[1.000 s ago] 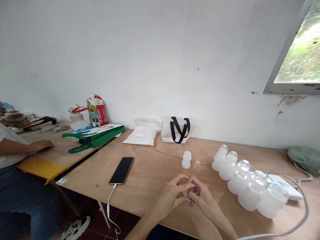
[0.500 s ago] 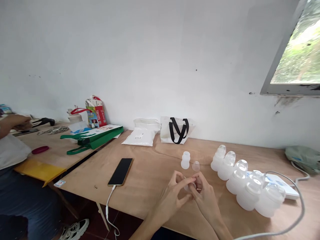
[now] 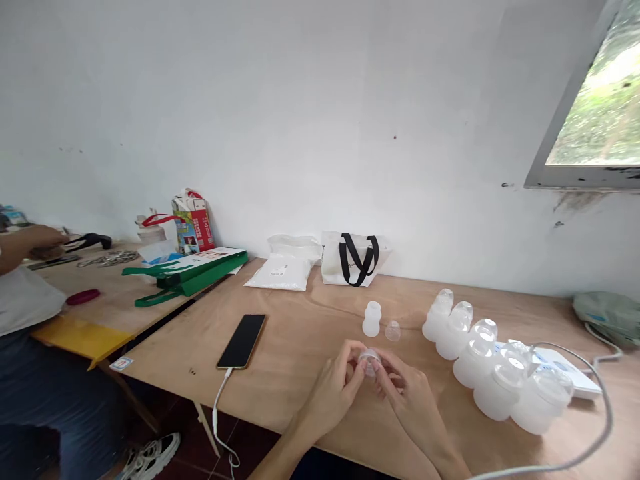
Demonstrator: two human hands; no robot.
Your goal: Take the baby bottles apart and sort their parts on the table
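Observation:
Between my left hand [image 3: 336,385] and my right hand [image 3: 409,392] is a small translucent bottle ring [image 3: 369,362], pinched by thumbs and fingers from both sides just above the table. Its open round side faces up toward me; whether a teat sits inside I cannot make out. Just beyond my fingers an uncapped frosted baby bottle [image 3: 371,320] stands upright. Right beside that bottle lies a clear dome cap [image 3: 393,331]. Several frosted bottles with clear domes, such as this near one [image 3: 543,400], form a slanting row at the right.
A phone [image 3: 243,341] on a white cable lies at the left. Along the wall sit a white plastic package [image 3: 281,270], a white bag [image 3: 330,267] and a green bag [image 3: 193,281]. A white device [image 3: 570,373] and grey cable [image 3: 606,413] are behind the bottles. A person [image 3: 30,300] sits far left.
My hands have turned the ring so that its round opening shows now, and they have shifted slightly left. The bottles and cap on the table stay where they were.

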